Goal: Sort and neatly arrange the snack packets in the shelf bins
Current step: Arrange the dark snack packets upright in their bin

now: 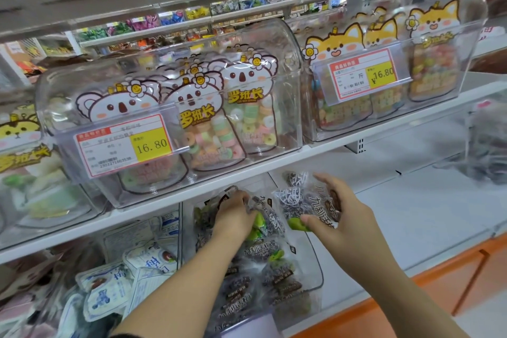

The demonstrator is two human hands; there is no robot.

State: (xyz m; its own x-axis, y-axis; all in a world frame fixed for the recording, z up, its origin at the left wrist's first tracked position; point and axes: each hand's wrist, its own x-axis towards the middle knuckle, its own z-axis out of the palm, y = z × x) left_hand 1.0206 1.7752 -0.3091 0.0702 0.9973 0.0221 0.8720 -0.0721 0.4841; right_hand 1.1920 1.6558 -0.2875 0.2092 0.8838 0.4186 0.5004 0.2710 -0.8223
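A clear bin (315, 269) on the lower shelf holds several dark snack packets with white script and green leaf marks (263, 255). My left hand (233, 214) reaches into the back of this bin and grips the top of one packet there. My right hand (334, 214) holds an upright dark packet (296, 200) by its right side, thumb on the green mark, at the bin's right rear. More of the same packets lie flat toward the bin's front.
To the left, another clear bin holds white and blue packets (131, 269). Overhead, the white shelf (329, 145) carries lidded clear boxes of koala candy bags (170, 123) and fox candy bags (384, 68). A bare white shelf surface (411, 214) lies to the right.
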